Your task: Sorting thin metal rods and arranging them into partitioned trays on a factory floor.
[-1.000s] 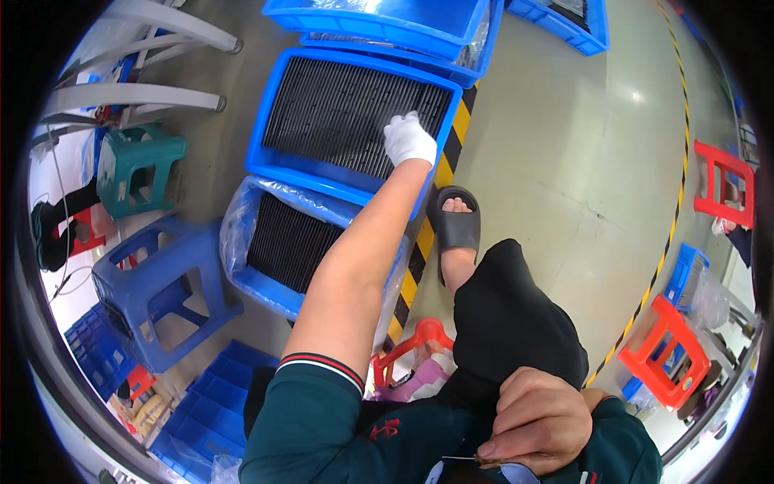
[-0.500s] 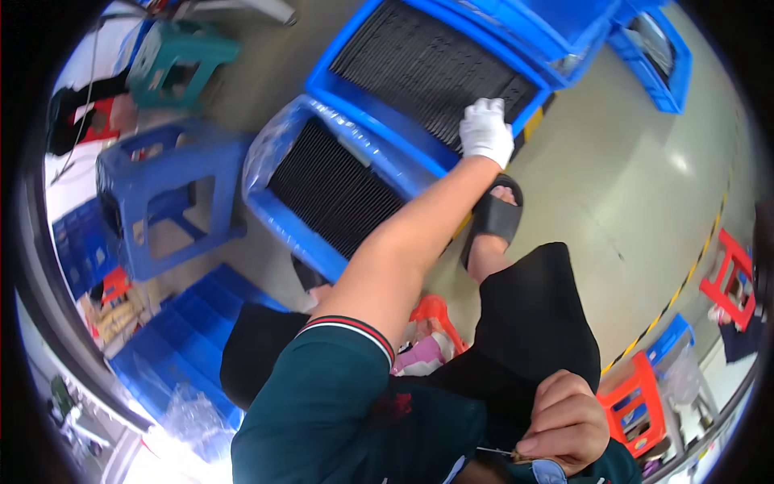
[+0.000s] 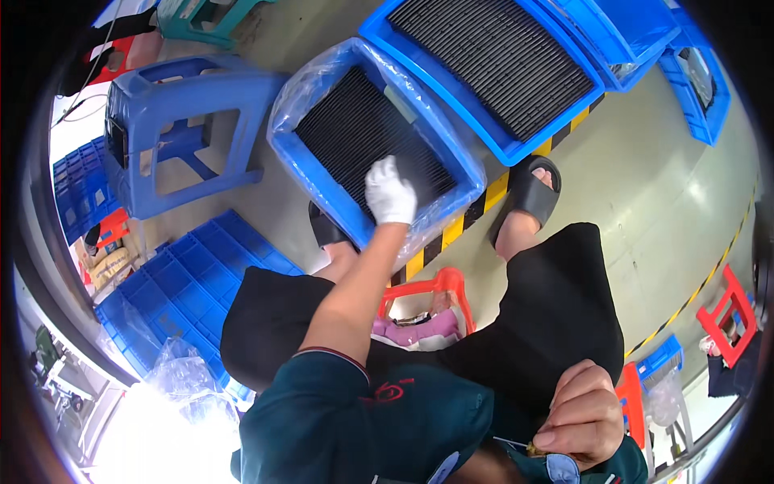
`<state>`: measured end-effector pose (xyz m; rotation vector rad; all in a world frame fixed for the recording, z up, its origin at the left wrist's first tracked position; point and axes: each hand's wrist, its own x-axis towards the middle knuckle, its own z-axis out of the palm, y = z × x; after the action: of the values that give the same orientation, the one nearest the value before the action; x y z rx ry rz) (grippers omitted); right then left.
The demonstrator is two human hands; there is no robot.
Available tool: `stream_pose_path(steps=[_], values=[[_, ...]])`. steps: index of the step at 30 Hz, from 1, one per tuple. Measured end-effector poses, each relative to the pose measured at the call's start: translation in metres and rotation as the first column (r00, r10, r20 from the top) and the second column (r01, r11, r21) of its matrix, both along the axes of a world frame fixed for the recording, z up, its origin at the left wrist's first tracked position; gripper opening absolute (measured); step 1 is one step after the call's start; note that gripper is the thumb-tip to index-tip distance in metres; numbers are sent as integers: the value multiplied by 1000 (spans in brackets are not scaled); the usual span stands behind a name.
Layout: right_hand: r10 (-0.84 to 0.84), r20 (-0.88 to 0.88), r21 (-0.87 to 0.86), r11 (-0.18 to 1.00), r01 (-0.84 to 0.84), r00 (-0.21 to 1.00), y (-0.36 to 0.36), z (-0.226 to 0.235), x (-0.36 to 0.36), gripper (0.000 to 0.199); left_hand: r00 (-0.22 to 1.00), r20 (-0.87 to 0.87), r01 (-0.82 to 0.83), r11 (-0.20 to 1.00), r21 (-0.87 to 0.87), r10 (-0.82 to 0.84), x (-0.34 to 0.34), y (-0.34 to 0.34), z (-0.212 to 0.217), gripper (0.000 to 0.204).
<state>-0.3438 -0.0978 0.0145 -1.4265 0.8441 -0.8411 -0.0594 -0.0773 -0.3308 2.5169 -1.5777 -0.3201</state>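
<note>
My left hand (image 3: 390,192), in a white glove, is over the near part of a plastic-lined blue crate (image 3: 293,153). Rows of thin black strips (image 3: 343,121) fill that crate. The gloved fingers are curled downward, and their tips are hidden; a dark blur beside them could be a strip, but I cannot make it out. At the lower right, my bare right hand (image 3: 582,415) is closed near my shirt, pinching a thin pale rod with a brass-coloured end (image 3: 532,448). A second blue crate (image 3: 516,153) holds more black strips (image 3: 500,64), farther off to the right.
A blue stool (image 3: 189,137) stands left of the lined crate, with a blue slatted crate or pallet (image 3: 193,274) nearer me. Between my legs is a red stool (image 3: 451,290) with pink cloth. Yellow-black tape (image 3: 496,189) runs along the floor. Further blue crates (image 3: 697,89) are at the far right.
My left hand has moved from the far crate back to the lined crate nearer me. My view has shifted, and my right hand still holds the thin rod near my shirt.
</note>
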Motion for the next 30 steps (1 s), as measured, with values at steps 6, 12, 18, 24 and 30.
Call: stream_pose_path(steps=[6, 12, 18, 24, 30], values=[[-23, -88, -14, 1000, 22, 996, 0, 6, 9, 18, 976, 181, 71, 962, 263, -121, 49, -47, -15, 56], [21, -105, 4, 1000, -21, 994, -6, 3, 13, 20, 905, 229, 251, 885, 392, -358, 76, -59, -34, 52], [-34, -149, 15, 999, 37, 988, -5, 5, 21, 20, 850, 284, 341, 875, 343, -443, 91, -62, -51, 31], [-135, -177, -39, 991, 130, 975, -1, 2, 30, 20, 820, 296, 390, 856, 338, -490, 117, -90, -55, 12], [-97, -171, -25, 995, 94, 980, -5, 1, 29, 20, 928, 165, 245, 879, 409, -335, 93, -83, -38, 17]])
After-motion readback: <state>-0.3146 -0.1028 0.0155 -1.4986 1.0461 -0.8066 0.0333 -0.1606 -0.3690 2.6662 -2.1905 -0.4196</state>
